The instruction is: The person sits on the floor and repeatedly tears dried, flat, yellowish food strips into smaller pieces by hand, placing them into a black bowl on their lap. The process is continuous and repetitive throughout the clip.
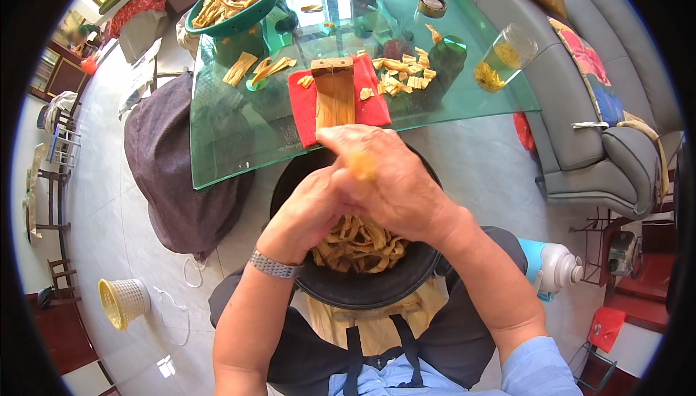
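My left hand (pixel 308 204) and my right hand (pixel 399 186) come together over a black basin (pixel 362 298). A blurred yellowish piece (pixel 361 166) pokes out of my closed right hand. The left hand's fingers are bent in under the right, so whatever they hold is hidden. Beyond my fingers, a wooden board with a raised crosspiece (pixel 335 99) rests on a red cloth (pixel 373 102) at the table's near edge. Inside the basin lie many dried, yellow-brown strips (pixel 359 245). Small cut pieces (pixel 406 77) are scattered right of the cloth.
A green basin (pixel 235 22) heaped with strips stands at the back left of the glass table (pixel 239 153). A clear jar (pixel 507 55) lies tilted at its right. A grey sofa (pixel 573 157), a blue thermos (pixel 551 265) and a yellow basket (pixel 125 303) surround me.
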A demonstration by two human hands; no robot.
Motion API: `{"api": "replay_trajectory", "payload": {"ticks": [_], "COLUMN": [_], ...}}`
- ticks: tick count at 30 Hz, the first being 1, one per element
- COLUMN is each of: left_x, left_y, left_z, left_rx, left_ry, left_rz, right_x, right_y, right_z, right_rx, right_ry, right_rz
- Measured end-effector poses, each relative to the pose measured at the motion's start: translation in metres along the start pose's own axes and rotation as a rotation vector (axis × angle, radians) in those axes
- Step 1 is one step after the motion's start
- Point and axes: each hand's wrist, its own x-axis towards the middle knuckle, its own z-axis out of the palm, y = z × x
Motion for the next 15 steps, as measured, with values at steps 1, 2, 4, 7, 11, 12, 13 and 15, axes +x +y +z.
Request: {"api": "replay_trajectory", "payload": {"ticks": [1, 2, 4, 7, 11, 12, 13, 15], "left_x": [0.001, 0.004, 0.012, 0.021, 0.018, 0.019, 0.02, 0.019], "left_y": [-0.004, -0.005, -0.001, 0.007, 0.019, 0.017, 0.015, 0.013], "left_z": [-0.001, -0.002, -0.002, 0.01, 0.006, 0.008, 0.011, 0.014], "left_rx": [-0.052, -0.104, -0.217, -0.216, -0.187, -0.187, -0.187, -0.151], "left_ry": [-0.028, -0.056, -0.105, -0.085, -0.155, -0.132, -0.109, -0.076], "left_rz": [0.03, 0.061, 0.048, 0.195, 0.253, 0.225, 0.197, 0.121], "right_x": [0.001, 0.003, 0.004, 0.002, 0.001, -0.002, -0.003, -0.007], "right_y": [-0.002, -0.003, -0.002, 0.011, 0.017, 0.017, 0.018, 0.02], "right_z": [0.002, 0.005, 0.002, -0.003, -0.017, -0.018, -0.015, -0.006], "right_rx": [-0.049, -0.097, -0.199, -0.223, 0.019, 0.067, 0.049, 0.013], "right_ry": [-0.012, -0.024, -0.014, 0.113, 0.08, 0.097, 0.093, 0.083], "right_rz": [-0.034, -0.068, -0.09, -0.078, -0.044, 0.005, 0.001, 0.001]}}
